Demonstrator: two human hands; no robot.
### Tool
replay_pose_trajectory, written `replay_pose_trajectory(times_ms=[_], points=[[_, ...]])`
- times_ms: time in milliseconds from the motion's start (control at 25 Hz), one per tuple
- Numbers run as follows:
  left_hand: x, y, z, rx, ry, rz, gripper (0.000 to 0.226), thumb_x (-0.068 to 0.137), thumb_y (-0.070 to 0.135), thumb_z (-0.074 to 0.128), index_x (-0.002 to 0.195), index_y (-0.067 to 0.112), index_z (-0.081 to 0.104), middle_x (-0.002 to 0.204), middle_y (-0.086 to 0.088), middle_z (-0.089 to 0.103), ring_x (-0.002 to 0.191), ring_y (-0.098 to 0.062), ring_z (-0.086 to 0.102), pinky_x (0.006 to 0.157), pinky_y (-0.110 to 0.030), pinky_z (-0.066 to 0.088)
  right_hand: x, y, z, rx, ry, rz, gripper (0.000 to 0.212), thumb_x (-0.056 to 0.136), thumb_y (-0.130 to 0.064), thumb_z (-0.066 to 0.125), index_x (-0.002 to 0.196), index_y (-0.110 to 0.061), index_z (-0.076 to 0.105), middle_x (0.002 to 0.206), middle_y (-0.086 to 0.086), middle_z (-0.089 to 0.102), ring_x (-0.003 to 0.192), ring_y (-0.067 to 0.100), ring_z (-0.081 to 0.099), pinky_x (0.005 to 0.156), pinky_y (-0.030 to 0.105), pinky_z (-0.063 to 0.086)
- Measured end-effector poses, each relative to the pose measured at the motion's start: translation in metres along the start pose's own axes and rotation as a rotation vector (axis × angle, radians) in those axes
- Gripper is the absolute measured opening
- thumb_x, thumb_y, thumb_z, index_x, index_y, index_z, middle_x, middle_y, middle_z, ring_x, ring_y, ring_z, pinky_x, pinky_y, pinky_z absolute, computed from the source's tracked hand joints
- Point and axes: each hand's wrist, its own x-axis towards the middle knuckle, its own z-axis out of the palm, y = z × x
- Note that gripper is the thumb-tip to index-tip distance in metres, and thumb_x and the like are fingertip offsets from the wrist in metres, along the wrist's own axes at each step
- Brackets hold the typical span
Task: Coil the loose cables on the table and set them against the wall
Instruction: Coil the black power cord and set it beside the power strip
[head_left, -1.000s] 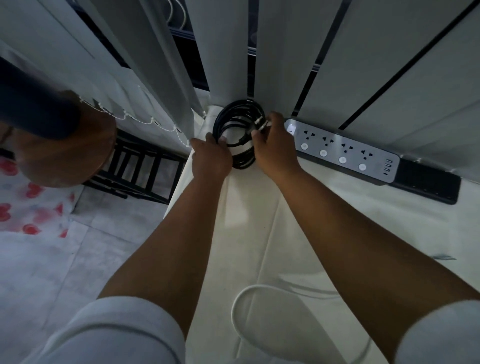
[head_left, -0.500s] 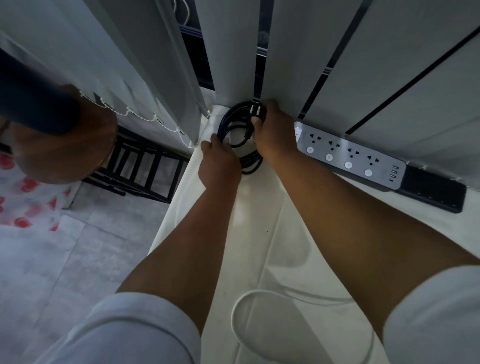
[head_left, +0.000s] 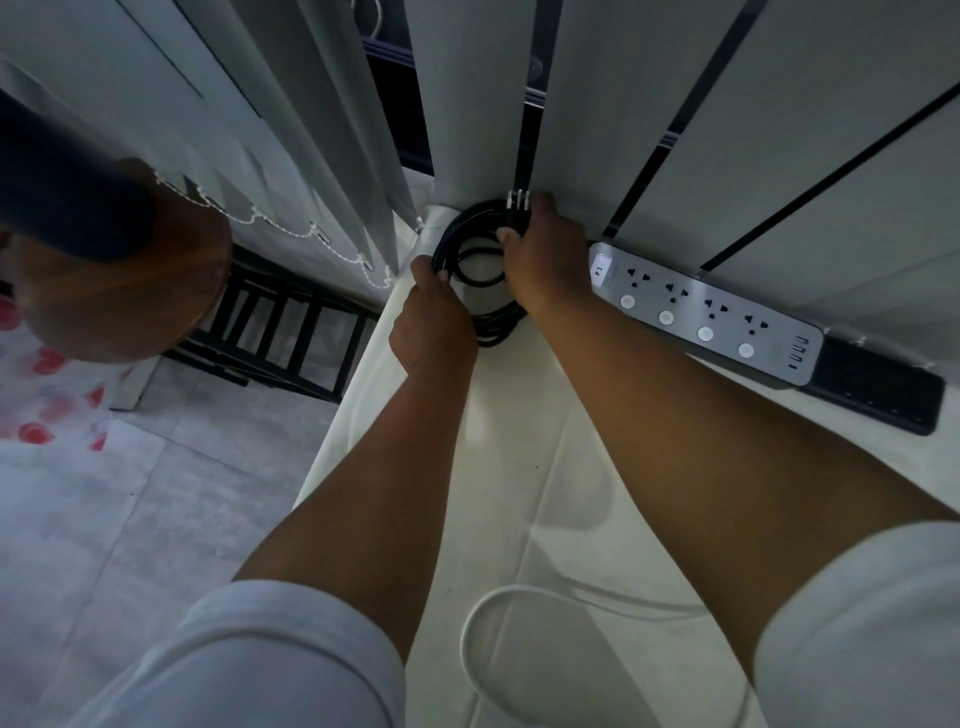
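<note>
White-clothed table by vertical blinds, left hand and right hand gripping black coiled cable, power strip just beside

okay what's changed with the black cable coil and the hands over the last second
Both hands pushed the black cable coil back to the blinds; its plug now points up. The left hand and right hand still hold it. The power strip and white cable stayed put.

one black cable coil at the far table edge, one white cable near, one power strip to the right with four sockets and four round buttons, one black bar beyond it, two hands.
</note>
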Motion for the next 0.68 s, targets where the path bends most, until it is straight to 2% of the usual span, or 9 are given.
replay_pose_trajectory(times_ms=[160, 440, 600, 680], points=[[0.0035, -0.0005, 0.0036, -0.004, 0.004, -0.04, 0.03, 0.102, 0.033, 0.027, 0.117, 0.01, 0.038, 0.095, -0.017, 0.07, 0.082, -0.04, 0.065, 0.064, -0.038, 0.036, -0.0064, 0.0001, 0.0029, -0.068, -0.024, -0.056, 0.036, 0.093, -0.025, 0.058, 0.119, -0.001, 0.052, 0.11, 0.023, 0.067, 0.105, 0.04, 0.063, 0.082, 0.04, 0.051], [0.0037, -0.001, 0.0056, -0.004, 0.02, -0.042, 0.035, 0.102, 0.034, 0.031, 0.124, 0.009, 0.035, 0.098, -0.018, 0.07, 0.085, -0.04, 0.066, 0.066, -0.038, 0.036, -0.0012, 0.0007, 0.003, -0.082, -0.074, -0.039, 0.036, 0.094, -0.028, 0.059, 0.116, 0.001, 0.057, 0.113, 0.023, 0.066, 0.108, 0.037, 0.062, 0.087, 0.037, 0.051], [0.0028, -0.001, 0.0051, -0.003, 0.018, -0.037, 0.036, 0.102, 0.035, 0.032, 0.124, 0.007, 0.035, 0.098, -0.02, 0.07, 0.085, -0.041, 0.066, 0.066, -0.038, 0.036, 0.0, 0.0019, 0.0047, -0.082, -0.112, -0.035, 0.034, 0.096, -0.027, 0.058, 0.115, 0.001, 0.059, 0.112, 0.022, 0.066, 0.106, 0.035, 0.063, 0.08, 0.028, 0.044], [0.0034, -0.0009, 0.005, -0.013, 0.016, -0.041, 0.037, 0.101, 0.035, 0.032, 0.124, 0.006, 0.035, 0.097, -0.019, 0.07, 0.085, -0.041, 0.066, 0.066, -0.038, 0.036, -0.0003, 0.0033, 0.0035, -0.085, -0.125, -0.054, 0.033, 0.096, -0.027, 0.056, 0.115, -0.001, 0.059, 0.113, 0.021, 0.066, 0.106, 0.034, 0.062, 0.08, 0.028, 0.043]])
